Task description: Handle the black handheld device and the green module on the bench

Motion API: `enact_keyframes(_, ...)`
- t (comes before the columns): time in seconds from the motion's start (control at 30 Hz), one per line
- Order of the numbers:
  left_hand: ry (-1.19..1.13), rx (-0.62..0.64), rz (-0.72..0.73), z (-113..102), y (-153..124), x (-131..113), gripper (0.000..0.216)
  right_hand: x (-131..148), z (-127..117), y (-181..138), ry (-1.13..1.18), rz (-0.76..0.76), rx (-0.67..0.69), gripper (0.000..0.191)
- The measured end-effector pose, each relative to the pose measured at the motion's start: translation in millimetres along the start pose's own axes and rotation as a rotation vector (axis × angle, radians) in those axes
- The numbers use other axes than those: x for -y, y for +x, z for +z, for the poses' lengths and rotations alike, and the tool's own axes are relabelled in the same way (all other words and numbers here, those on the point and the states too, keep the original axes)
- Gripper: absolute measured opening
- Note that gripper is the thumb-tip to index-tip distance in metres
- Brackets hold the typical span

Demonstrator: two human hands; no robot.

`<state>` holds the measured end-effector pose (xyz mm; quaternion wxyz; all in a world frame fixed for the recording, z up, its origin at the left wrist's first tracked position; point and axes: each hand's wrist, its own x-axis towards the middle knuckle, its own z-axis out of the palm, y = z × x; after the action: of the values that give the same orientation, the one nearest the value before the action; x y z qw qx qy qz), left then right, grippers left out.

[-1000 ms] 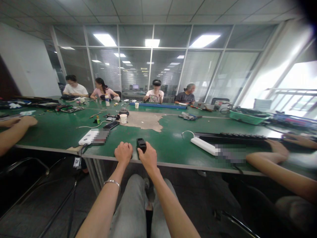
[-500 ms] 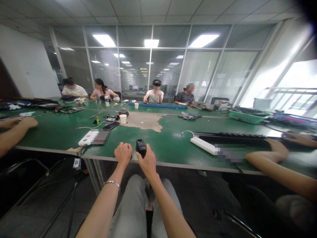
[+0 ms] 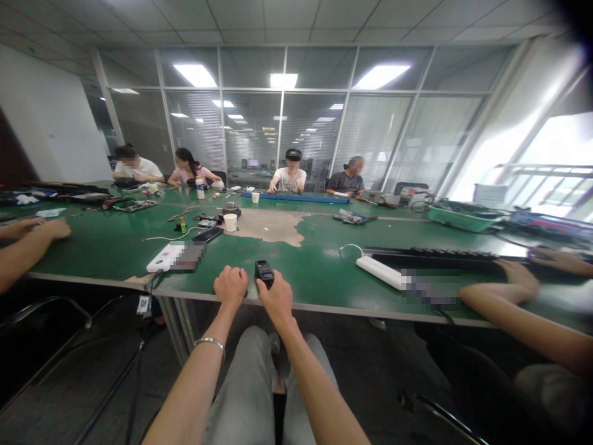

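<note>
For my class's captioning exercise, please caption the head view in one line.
At a green table, the right hand holds a small black device beside the curled left hand.

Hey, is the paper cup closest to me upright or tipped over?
Upright: the nearer paper cup stands with its rim at the top, narrowing toward its base.

Glass partition point(image 3: 252, 136) w/ blinds point(image 3: 312, 117), bright window point(image 3: 569, 145) R, white wall point(image 3: 55, 117) L, dk floor point(image 3: 365, 377).

The window point(image 3: 567, 148) is blown out, and glare is cast on the table point(image 3: 317, 275). The floor point(image 3: 370, 371) is sunk in shadow; the right edge is stretched and blurred.
</note>
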<state>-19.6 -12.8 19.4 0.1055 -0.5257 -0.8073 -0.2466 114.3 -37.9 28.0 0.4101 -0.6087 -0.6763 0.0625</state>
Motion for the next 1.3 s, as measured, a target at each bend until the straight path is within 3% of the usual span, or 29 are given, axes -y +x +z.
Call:
enact_keyframes(0.37,0.024,-0.014,-0.005,1,-1,-2,0.045,13,-29,27,0.105,-0.002,-0.107,0.041)
enact_keyframes(0.57,0.021,-0.001,-0.011,-1,-1,-3,0.046,-10,-45,37,0.132,0.029,-0.164,0.047)
enact_keyframes(0.9,0.018,0.004,0.008,1,-1,-3,0.047,-63,-30,21,0.063,0.072,-0.115,0.046)
enact_keyframes(1.3,0.016,0.008,0.007,3,0,-2,0.047,-75,-15,10,0.019,-0.03,-0.139,0.048)
